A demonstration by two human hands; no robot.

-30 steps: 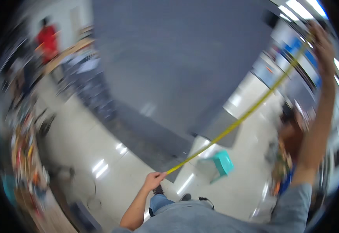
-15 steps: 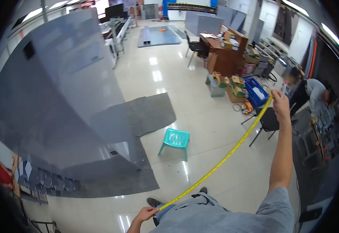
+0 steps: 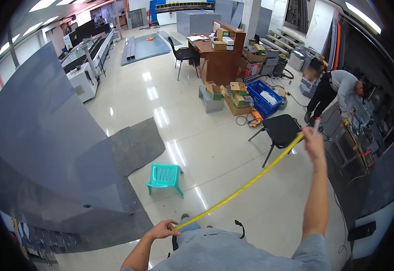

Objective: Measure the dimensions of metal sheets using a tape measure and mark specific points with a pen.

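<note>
A yellow tape measure blade stretches diagonally across the front of my body, sagging slightly. Its lower left end is pinched in the fingers of my left hand, close to my waist. My right hand, raised on an outstretched arm, grips the upper end. A marker pen with a red tip stands upright out of that same right hand. The tape's case cannot be made out in either hand. Below the blade are my grey shirt and my legs.
A large grey metal panel fills the left, beside a dark mat. A turquoise plastic stool stands ahead. Rightward are a black chair, a blue crate, boxes, a wooden desk and a bending person.
My view has turned right, so the panel, stool and desk sit further left. My right hand appears lower in the picture and my left slightly higher. Both still hold the tape.
</note>
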